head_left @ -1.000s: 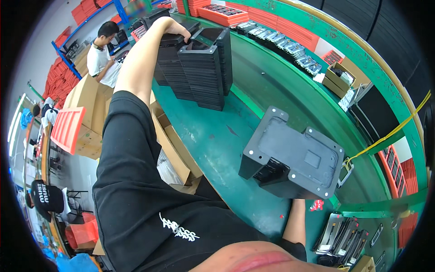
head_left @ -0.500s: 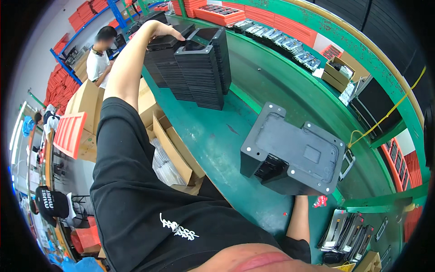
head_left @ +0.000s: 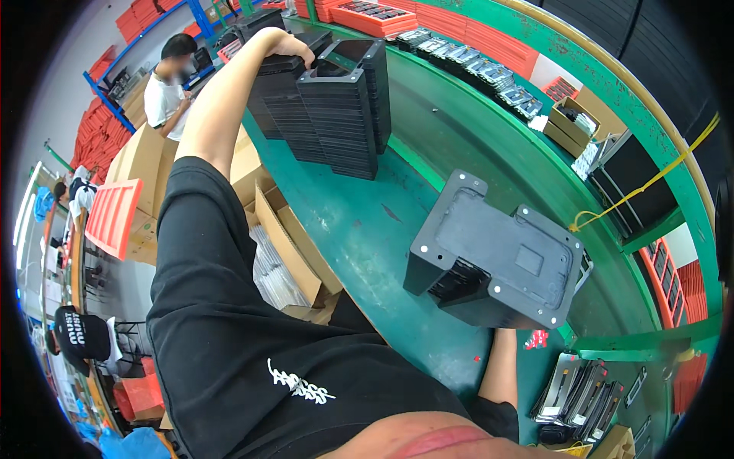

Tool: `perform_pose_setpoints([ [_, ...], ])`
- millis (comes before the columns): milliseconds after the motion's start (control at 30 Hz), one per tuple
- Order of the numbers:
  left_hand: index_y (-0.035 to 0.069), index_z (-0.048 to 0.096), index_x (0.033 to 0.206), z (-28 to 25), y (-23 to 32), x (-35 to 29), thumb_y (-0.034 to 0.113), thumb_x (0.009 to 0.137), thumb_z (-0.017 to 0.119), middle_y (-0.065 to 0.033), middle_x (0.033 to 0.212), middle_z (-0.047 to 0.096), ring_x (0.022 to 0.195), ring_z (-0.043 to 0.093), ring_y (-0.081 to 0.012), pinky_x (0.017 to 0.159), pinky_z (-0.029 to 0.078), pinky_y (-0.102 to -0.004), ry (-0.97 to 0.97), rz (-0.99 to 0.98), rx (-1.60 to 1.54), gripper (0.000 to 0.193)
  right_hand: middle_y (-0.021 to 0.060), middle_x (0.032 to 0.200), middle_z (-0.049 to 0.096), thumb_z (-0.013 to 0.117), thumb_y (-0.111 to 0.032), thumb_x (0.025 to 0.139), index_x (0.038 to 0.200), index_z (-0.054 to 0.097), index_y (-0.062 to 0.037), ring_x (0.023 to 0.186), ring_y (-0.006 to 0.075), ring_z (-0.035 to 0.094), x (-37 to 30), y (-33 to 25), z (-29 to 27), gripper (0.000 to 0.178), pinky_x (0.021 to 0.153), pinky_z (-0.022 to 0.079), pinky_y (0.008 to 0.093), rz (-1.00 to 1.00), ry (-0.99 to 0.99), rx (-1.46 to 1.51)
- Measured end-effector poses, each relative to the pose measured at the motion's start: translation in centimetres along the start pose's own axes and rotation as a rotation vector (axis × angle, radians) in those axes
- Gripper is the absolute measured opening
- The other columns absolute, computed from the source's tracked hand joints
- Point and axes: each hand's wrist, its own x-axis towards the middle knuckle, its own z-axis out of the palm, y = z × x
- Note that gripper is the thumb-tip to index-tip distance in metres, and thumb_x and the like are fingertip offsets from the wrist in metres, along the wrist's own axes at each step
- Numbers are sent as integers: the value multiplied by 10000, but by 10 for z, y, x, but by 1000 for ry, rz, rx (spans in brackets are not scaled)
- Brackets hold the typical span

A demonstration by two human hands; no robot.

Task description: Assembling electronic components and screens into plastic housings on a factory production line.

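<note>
The left fingers curl over a ribbed stack of black trays; their grip is unclear. The right fingers, hidden behind a notched, matte black block, cannot be read. Beneath spreads the scuffed green surface, an open cardboard box beside it, red trays beyond.

Workbench: teal-green top, scuffed, running diagonally.
Steel frame: chipped green paint, arcs across upper right.
Black panels: beyond the frame, seam visible.
Left wall: pale grey, bowed by the fisheye.
Blue rack: upper left, near that wall.
Floor: light grey, left of the workbench.
Light strips: bright white, far left.
</note>
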Motion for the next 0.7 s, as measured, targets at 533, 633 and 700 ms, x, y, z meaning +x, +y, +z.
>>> perform_pose_setpoints([
  [533, 53, 571, 1381, -30, -43, 11, 515, 540, 798, -225, 1390, 583, 1189, 581, -372, 947, 442, -590, -86, -169, -447, 986, 102, 1524, 474, 509, -234, 1067, 1532, 418, -36, 1384, 245, 449, 7, 4, -2, 513, 1186, 345, 389, -48, 12, -68],
  [633, 45, 538, 1414, -22, -51, 3, 517, 550, 790, -219, 1442, 537, 1235, 546, -376, 974, 427, -580, -79, -188, -477, 1017, 103, 1523, 476, 512, -235, 1066, 1530, 420, -36, 1382, 245, 452, 8, 9, 0, 513, 1184, 348, 389, -58, 19, -74],
  [700, 40, 522, 1431, -17, -52, 0, 518, 555, 787, -216, 1468, 514, 1259, 529, -378, 988, 419, -575, -74, -201, -488, 1032, 103, 1522, 478, 514, -235, 1065, 1529, 422, -36, 1380, 245, 453, 8, 16, 4, 513, 1183, 351, 390, -59, 21, -76],
])
